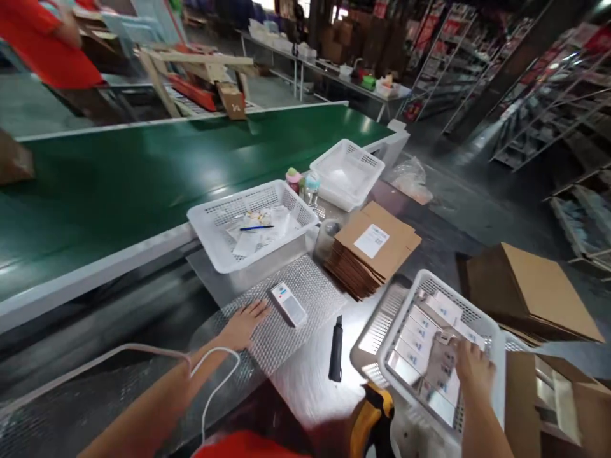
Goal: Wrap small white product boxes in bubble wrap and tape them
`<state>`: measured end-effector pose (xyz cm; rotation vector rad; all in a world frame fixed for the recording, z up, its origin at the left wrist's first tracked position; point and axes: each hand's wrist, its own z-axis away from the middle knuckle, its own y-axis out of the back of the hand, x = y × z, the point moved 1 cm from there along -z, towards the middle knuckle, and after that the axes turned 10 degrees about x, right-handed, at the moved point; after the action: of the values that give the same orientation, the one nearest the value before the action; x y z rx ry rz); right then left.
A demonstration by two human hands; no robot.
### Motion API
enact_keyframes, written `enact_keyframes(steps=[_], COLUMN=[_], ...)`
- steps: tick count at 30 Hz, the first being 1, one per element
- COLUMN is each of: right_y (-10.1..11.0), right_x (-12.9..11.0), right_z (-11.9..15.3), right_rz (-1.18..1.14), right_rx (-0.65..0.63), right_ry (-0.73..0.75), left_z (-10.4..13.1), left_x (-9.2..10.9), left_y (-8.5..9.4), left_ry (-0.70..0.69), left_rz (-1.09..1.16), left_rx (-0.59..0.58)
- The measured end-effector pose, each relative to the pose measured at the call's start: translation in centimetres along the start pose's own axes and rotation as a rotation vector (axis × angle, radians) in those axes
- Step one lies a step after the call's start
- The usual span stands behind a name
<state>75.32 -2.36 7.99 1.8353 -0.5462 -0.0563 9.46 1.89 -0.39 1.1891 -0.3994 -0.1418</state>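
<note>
Fingers (pixel 470 356) on boxes (pixel 420 343) — three baskets (pixel 496 343) — one knife (pixel 336 348)

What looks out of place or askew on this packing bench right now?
Little stands out. The white basket under the right hand sits tilted, overhanging the bench's near edge. One small white box lies alone, askew, on the bubble wrap by the left hand. The black utility knife lies loose between them.

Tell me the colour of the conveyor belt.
Dark green conveyor belt, with a pale grey edge, seen in the head view.
</note>
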Motion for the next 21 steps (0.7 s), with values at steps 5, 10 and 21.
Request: enact_keyframes(steps=[5,10,21], right_y=[4.6,10.9,9.5], right_x=[-2.5,-19.5,-48.4], right_z=[0.2,5.3,13.4], right_rz=[-0.222,-0.787,-0.648], right_rx=[0.023,0.004,-0.194], right_ry=[-0.07,0.183,0.591], left_z=[0.4,1.0,1.1], left_x=[-0.4,-0.9,-1.3], left_y=[-0.3,-0.4,0.0], left_ry=[-0.002,-0.037,0.023], left_rz=[0.025,0.069,0.203], left_rx=[0.024,0.107,0.096])
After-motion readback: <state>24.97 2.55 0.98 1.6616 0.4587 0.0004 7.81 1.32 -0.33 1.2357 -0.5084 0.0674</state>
